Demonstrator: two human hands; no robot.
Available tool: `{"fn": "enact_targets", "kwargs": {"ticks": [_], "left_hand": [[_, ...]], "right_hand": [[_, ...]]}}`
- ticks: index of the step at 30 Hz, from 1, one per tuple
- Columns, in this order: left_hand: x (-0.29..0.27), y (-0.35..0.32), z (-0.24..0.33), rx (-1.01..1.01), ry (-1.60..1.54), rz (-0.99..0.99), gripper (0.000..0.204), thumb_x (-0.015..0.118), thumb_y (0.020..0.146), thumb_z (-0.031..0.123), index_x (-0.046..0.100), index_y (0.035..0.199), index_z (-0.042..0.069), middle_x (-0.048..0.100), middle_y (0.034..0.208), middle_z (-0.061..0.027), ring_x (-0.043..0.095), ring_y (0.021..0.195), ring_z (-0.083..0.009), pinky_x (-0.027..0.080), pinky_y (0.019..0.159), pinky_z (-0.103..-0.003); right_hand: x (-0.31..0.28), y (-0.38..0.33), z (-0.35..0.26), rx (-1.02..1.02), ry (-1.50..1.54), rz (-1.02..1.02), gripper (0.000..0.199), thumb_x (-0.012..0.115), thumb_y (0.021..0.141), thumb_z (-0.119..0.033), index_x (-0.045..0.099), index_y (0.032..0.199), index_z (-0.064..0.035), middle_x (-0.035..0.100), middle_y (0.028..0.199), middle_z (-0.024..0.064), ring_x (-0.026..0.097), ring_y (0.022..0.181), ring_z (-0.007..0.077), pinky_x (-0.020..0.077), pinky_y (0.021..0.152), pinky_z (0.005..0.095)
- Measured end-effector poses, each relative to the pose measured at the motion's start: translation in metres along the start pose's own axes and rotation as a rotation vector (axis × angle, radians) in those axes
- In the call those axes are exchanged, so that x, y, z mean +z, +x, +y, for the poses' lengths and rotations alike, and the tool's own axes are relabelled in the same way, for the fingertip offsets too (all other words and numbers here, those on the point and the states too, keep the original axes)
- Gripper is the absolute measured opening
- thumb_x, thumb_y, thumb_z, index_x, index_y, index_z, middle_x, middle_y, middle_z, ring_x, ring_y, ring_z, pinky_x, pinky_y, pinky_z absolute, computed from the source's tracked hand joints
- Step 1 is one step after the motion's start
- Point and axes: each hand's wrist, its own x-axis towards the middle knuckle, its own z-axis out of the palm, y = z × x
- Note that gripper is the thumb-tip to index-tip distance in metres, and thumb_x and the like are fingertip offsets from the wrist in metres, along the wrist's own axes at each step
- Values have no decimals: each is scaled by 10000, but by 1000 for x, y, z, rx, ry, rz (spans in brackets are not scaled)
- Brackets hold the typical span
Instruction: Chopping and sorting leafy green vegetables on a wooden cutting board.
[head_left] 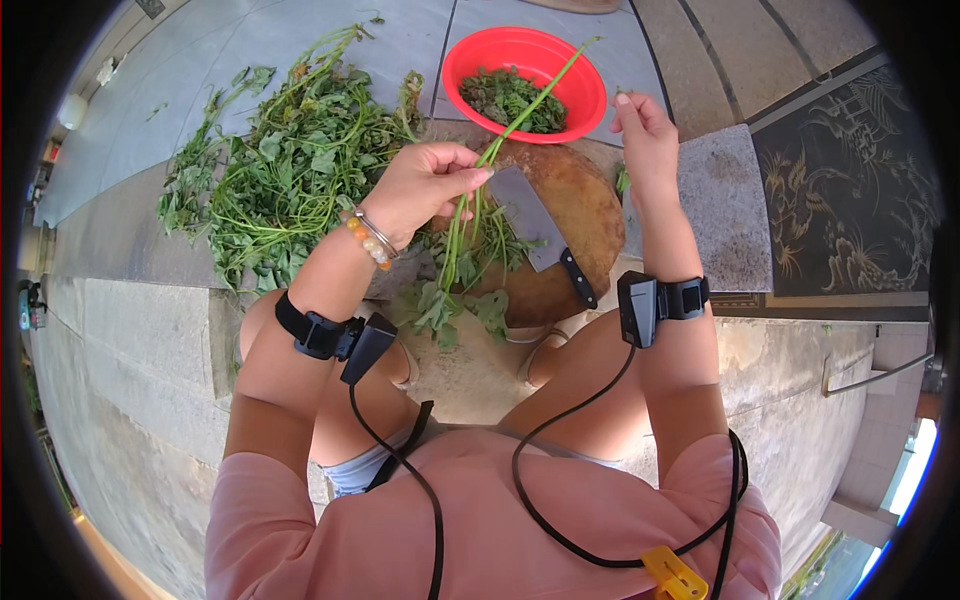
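My left hand (428,188) is closed around a small bunch of long green leafy stems (456,245), leaves hanging down and one stem end rising past the basin's rim. My right hand (650,140) is raised to the right, thumb and fingers pinched together; what lies between the fingertips is too small to name. Under the stems stands a round wooden chopping block (592,205), where a cleaver (528,215) lies flat with its black handle toward me. Some cut greens also rest on the block, partly hidden by the bunch.
A large heap of leafy vines (300,150) lies left of the block. Beyond it sits a red basin (590,105) holding picked leaves (510,98). A grey stone slab (715,200) and a dark engraved panel (850,190) are at the right. Black cables (520,500) run from my forearm straps.
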Motion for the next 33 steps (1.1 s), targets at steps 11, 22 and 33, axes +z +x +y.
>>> {"fn": "enact_targets", "kwargs": {"ticks": [11,22,33], "left_hand": [[11,6,-2,155,-24,138,156,690,774,135,621,864,26,623,734,-11,559,614,-54,436,534,-180],[1,5,0,9,-52,58,156,644,818,130,615,924,19,595,760,-6,558,651,-65,470,581,-205],[-1,12,-10,126,-68,209,178,644,819,139,587,943,25,627,808,-29,605,727,-100,487,655,-234]], "right_hand": [[45,-44,-21,-66,211,-563,210,603,848,-227,607,824,-19,499,647,-25,394,635,53,371,576,234],[6,-5,-1,-508,-396,-255,163,562,840,-201,618,922,-72,583,791,114,567,716,304,450,628,352],[67,-80,-37,513,497,-709,212,400,947,-242,509,907,-65,553,850,30,535,807,91,430,712,267]]}}
